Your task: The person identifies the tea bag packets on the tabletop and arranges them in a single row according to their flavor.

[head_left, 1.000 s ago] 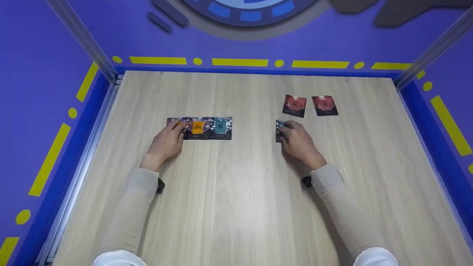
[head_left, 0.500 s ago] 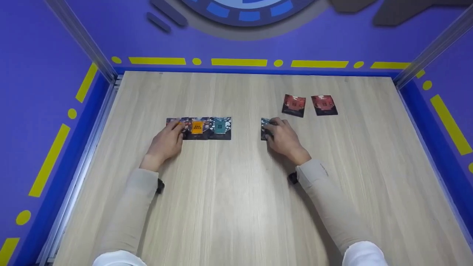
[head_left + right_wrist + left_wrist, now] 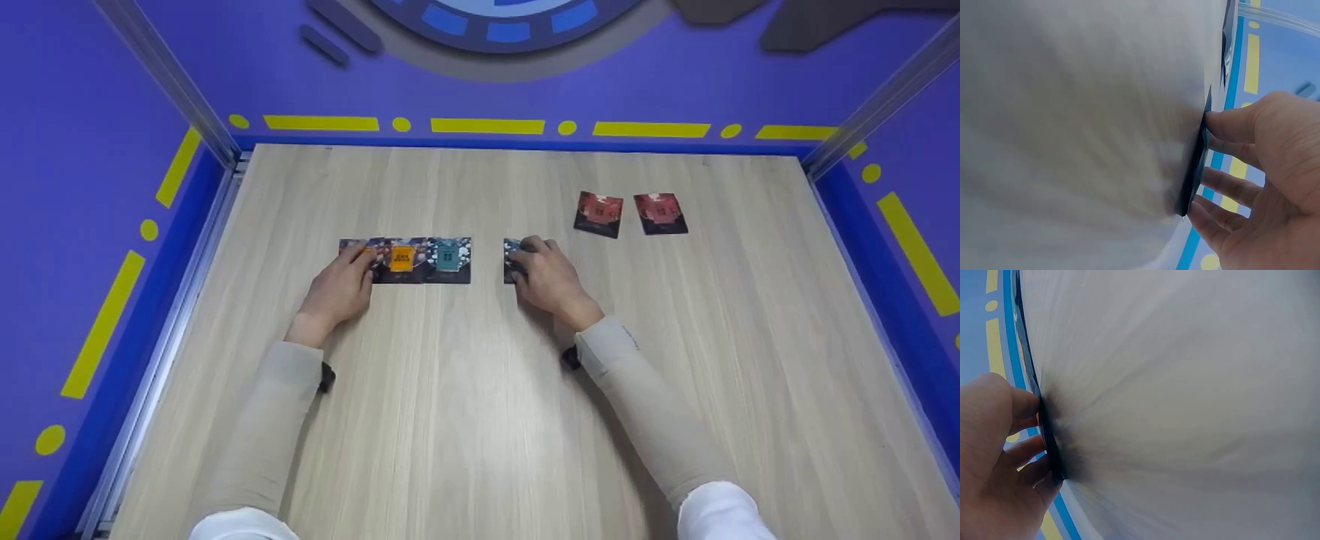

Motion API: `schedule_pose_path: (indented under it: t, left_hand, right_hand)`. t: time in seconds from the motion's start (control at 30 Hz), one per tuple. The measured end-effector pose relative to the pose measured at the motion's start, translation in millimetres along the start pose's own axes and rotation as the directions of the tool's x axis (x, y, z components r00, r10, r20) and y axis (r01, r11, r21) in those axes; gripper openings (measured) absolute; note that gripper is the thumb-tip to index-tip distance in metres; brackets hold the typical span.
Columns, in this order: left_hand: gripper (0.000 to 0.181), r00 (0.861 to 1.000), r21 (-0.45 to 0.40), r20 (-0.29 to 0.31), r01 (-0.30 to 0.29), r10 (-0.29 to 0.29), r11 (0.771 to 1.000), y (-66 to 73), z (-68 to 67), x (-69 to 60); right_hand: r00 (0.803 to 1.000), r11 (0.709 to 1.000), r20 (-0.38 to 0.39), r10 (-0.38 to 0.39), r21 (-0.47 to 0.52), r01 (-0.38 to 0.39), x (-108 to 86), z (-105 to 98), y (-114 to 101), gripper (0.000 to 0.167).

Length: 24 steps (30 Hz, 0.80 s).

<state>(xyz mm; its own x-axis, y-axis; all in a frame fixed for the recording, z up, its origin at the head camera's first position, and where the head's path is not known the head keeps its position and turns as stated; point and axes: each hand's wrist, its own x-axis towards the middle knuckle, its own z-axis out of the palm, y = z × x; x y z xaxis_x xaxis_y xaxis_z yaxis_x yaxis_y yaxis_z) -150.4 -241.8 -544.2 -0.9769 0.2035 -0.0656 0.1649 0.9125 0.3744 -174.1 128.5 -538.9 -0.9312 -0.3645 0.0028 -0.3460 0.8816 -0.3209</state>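
Three flat, square, shiny packets sit in a row, and your left hand (image 3: 337,286) is on the end one, a dark purple packet with an orange patch (image 3: 349,244). Fingers spread, tips resting on it; a light press should do, imo, so the row doesn't skew. Next comes a dark packet with an orange centre (image 3: 401,259), then a dark one with a teal centre (image 3: 448,259), edges meeting or barely overlapping, can't tell. After a gap, your right hand (image 3: 551,281) has its fingers spread, tips on a teal-and-black packet (image 3: 509,266). I'd slide that flat, level with the row, easing up near the seam so corners don't ride up. Farther back lie two red-and-black square packets (image 3: 598,214), well clear of your fingers.
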Motion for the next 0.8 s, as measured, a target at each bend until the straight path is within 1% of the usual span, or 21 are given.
schedule_pose_path:
  t: [0.2, 0.33, 0.5, 0.73, 0.8]
  left_hand:
    - [0.049, 1.0, 0.0, -0.009, 0.0, 0.0, 1.0, 0.0, 0.1, -0.2]
    - [0.05, 1.0, 0.0, -0.005, 0.005, -0.005, 1.0, 0.4, 0.7, -0.6]
    - [0.05, 1.0, 0.008, 0.001, -0.002, 0.002, 1.0, 1.3, 0.1, -0.7]
    - [0.049, 1.0, -0.001, 0.0, 0.019, -0.019, 1.0, 2.6, -1.6, -0.6]
    - [0.049, 1.0, 0.001, 0.002, 0.022, -0.022, 1.0, 2.8, -1.3, -0.5]
  right_hand:
    - [1.0, 0.999, 0.008, -0.007, -0.034, 0.007, 4.4, 1.8, -9.8, 0.038]
    - [1.0, 0.998, 0.005, -0.025, -0.054, 0.025, 5.6, 4.5, -15.7, 0.038]
    - [1.0, 0.998, 0.014, -0.027, -0.06, 0.027, 8.4, 6.7, -21.5, 0.037]
    - [0.998, 0.995, 0.008, -0.07, -0.078, 0.07, 13.9, 9.5, -30.9, 0.037]
    - [0.998, 0.994, 0.015, -0.069, -0.079, 0.07, 15.3, 10.7, -34.1, 0.038]
